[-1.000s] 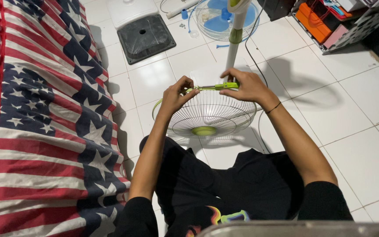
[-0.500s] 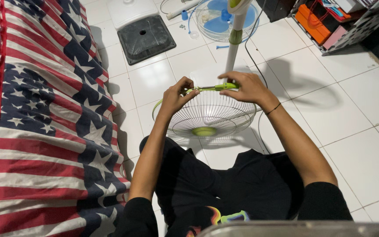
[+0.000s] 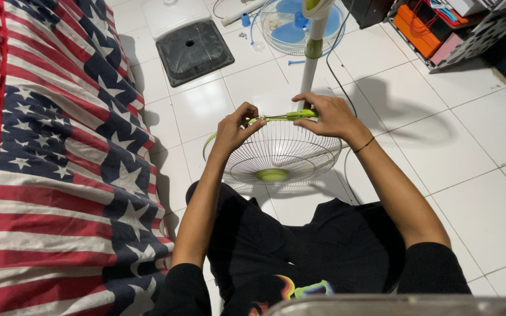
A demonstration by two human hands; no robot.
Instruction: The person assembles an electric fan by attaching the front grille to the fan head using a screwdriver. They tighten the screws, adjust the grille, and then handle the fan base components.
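A round wire fan guard [image 3: 276, 153] with a green hub and green rim stands tilted on the white tile floor between my knees. My left hand [image 3: 233, 129] pinches the guard's top rim at the left. My right hand [image 3: 326, 114] grips a green-handled screwdriver [image 3: 291, 115] that lies along the top rim, its metal shaft pointing left toward my left fingers. The tip is hidden by my left fingers.
A star-and-stripe cloth [image 3: 48, 158] covers a mattress on the left. A white fan pole [image 3: 310, 61] rises behind the guard. Farther back lie a dark square fan base [image 3: 194, 51], a second guard with a blue blade [image 3: 294, 26], a cable, and a rack with orange boxes [image 3: 434, 32].
Almost nothing differs; my right hand's fingers shift slightly on the screwdriver handle while both hands stay at the guard's rim.
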